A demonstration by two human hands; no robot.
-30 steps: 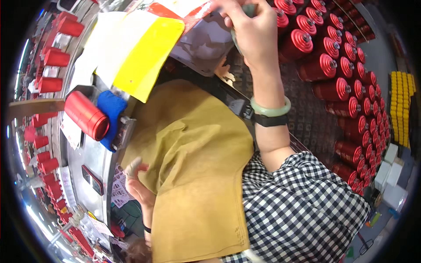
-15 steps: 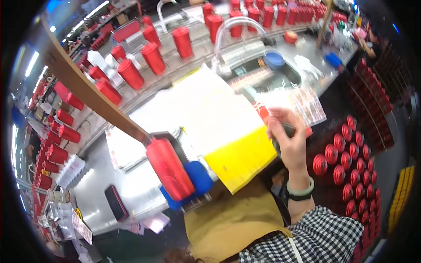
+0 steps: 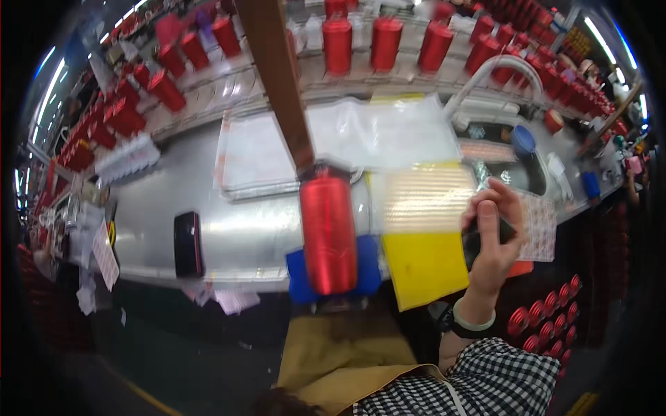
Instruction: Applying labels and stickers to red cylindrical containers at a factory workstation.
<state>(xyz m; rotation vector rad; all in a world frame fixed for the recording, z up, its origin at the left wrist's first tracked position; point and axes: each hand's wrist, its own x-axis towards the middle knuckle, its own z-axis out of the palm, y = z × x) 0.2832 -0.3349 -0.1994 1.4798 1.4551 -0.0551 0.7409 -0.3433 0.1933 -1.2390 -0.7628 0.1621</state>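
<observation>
My right hand (image 3: 496, 243) hovers over the right edge of the yellow sheet, its fingers and thumb curled toward each other. Something dark shows in the palm, but I cannot make out what it is. An orange-red piece (image 3: 520, 268) peeks out just below the hand. Beside the hand lies a printed sheet of small labels (image 3: 540, 227). The yellow sheet (image 3: 427, 267) hangs over the counter's front edge, with a pale ribbed sheet (image 3: 429, 201) behind it. In front of me a shiny red cylinder (image 3: 328, 232) rests on a blue cradle (image 3: 300, 277). My left hand is out of view.
A brown post (image 3: 277, 83) leans down to the cylinder's far end. A phone (image 3: 187, 244) lies on the metal counter (image 3: 149, 215) at left. Behind are white sheets (image 3: 388, 132), a faucet (image 3: 496, 62), a sink with a blue bowl (image 3: 523, 141), and rows of red cylinders (image 3: 385, 43).
The view has swung to the right and levelled, so the counter things sit differently in it. My right hand stays raised near the yellow sheet; the red-and-white strip by its fingers no longer shows.
</observation>
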